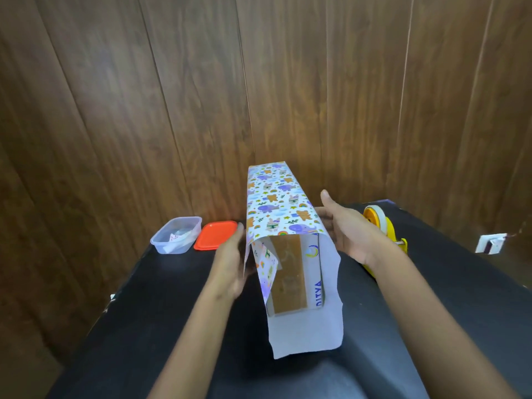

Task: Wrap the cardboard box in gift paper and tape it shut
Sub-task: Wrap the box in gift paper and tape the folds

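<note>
The cardboard box (290,275) lies lengthwise on the black table (161,312), its near end showing brown card and blue letters. Gift paper (277,203) printed with elephants and bears covers its top and sides, and the paper's white underside sticks out past the near end. My left hand (229,266) lies flat against the paper on the left side, fingers straight. My right hand (342,226) touches the right side with fingers on the paper and thumb raised. A yellow tape dispenser (385,228) sits to the right, partly behind my right wrist.
A clear plastic tub (177,234) holding scraps and its orange lid (216,234) rest at the table's far left. A dark wood-panelled wall stands right behind the table. A white wall switch (490,243) is at the far right.
</note>
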Tool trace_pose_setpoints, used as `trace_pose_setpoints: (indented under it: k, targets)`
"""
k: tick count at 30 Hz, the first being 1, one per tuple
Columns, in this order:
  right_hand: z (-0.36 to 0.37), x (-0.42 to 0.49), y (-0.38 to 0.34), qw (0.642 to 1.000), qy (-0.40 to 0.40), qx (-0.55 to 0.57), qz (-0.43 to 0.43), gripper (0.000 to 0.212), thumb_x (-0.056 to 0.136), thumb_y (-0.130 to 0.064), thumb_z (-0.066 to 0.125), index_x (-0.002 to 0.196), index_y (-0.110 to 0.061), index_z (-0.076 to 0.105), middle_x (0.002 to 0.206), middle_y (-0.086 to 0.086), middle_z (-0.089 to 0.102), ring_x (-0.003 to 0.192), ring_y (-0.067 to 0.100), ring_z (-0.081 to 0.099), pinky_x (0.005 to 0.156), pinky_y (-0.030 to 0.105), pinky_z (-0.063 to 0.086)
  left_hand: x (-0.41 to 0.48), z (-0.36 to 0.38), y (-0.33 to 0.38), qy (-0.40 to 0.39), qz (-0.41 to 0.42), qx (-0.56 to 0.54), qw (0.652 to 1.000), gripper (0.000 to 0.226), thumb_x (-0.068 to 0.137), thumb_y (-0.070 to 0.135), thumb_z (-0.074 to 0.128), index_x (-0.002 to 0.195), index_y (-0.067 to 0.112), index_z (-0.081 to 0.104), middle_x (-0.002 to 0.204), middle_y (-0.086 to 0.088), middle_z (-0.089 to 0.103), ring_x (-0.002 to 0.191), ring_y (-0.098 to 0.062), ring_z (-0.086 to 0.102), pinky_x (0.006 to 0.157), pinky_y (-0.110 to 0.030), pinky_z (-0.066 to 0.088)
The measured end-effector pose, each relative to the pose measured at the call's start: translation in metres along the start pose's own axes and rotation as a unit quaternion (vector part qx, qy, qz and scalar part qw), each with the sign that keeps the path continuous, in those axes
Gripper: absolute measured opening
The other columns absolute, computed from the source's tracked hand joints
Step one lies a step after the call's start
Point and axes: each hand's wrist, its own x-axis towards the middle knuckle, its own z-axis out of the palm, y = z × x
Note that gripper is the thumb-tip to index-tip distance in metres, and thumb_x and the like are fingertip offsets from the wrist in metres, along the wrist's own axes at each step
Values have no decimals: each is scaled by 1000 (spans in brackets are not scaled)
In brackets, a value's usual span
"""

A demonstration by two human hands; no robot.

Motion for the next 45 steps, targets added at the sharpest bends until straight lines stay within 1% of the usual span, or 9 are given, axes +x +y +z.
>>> trace_pose_setpoints:
  k: [4, 9, 14, 18, 22, 28, 36, 40, 45]
  targets:
    - [15, -17, -22, 981, 9, -136, -141, 32, 91, -52, 50, 109, -26, 59, 113, -14, 63, 105, 7, 59, 93, 20, 45, -10, 0, 38, -4, 89, 42, 995, 29, 95, 38, 46, 113, 23, 64, 112, 15, 67, 115, -6, 55, 107, -31, 34]
    - [24, -37, -46, 923, -12, -325, -207, 50, 90, -54, 46, 129, -24, 57, 130, -10, 56, 108, 7, 57, 88, 20, 44, -31, 4, 63, -111, 140, 180, 967, 25, 85, 48, 42, 102, 37, 58, 93, 35, 65, 101, 18, 54, 101, -18, 35]
    - [29, -38, -48, 863, -89, -468, -171, 48, 95, -48, 44, 106, -6, 64, 88, 0, 62, 82, 19, 56, 77, 31, 44, -42, 14, 50, -179, 64, 184, 964, 77, 83, 70, 48, 144, 25, 36, 146, 10, 41, 136, -6, 34, 115, -38, 25]
    - [23, -33, -47, 906, -41, -380, -185, 39, 97, -37, 47, 97, -2, 63, 78, 0, 50, 67, 10, 46, 63, 22, 38, -49, 21, 53, -98, 73, 40, 992, 34, 102, 39, 27, 121, 21, 49, 89, 24, 70, 87, 14, 62, 76, -11, 50]
    - [13, -28, -38, 936, -24, -316, -155, 35, 95, -41, 49, 118, -19, 64, 119, -7, 63, 112, 13, 57, 101, 31, 42, -42, 7, 54, -37, -2, -45, 998, 66, 97, 47, 34, 150, 12, 15, 153, -9, 27, 137, -22, 35, 106, -37, 36]
    - [11, -22, -36, 961, -5, -241, -133, 24, 92, -35, 58, 107, -20, 69, 119, -3, 65, 115, 17, 56, 107, 42, 38, -44, 10, 49, -102, 17, 65, 992, 39, 99, 39, 37, 121, 13, 57, 105, 2, 71, 93, -9, 66, 84, -25, 49]
    - [14, -19, -46, 866, -35, -451, -211, 34, 84, -27, 69, 118, -26, 66, 127, -7, 62, 114, 2, 53, 78, 12, 40, -24, 5, 45, 14, 149, 478, 866, 39, 95, 30, 54, 132, 21, 54, 135, 5, 55, 122, -16, 52, 101, -36, 43]
    - [11, -12, -48, 841, -33, -487, -232, 37, 79, -28, 73, 116, -29, 67, 129, -9, 60, 119, 4, 53, 88, 16, 39, -21, 9, 48, 18, 212, 570, 794, 32, 95, 24, 52, 125, 15, 61, 145, 6, 43, 134, -18, 39, 101, -31, 35]
    - [6, -8, -45, 847, -50, -474, -234, 33, 81, -33, 70, 113, -28, 69, 124, -12, 63, 112, -2, 54, 89, 16, 41, -24, 14, 45, -25, 146, 374, 916, 59, 90, 51, 49, 137, 16, 47, 135, 22, 48, 117, -1, 51, 100, -30, 41]
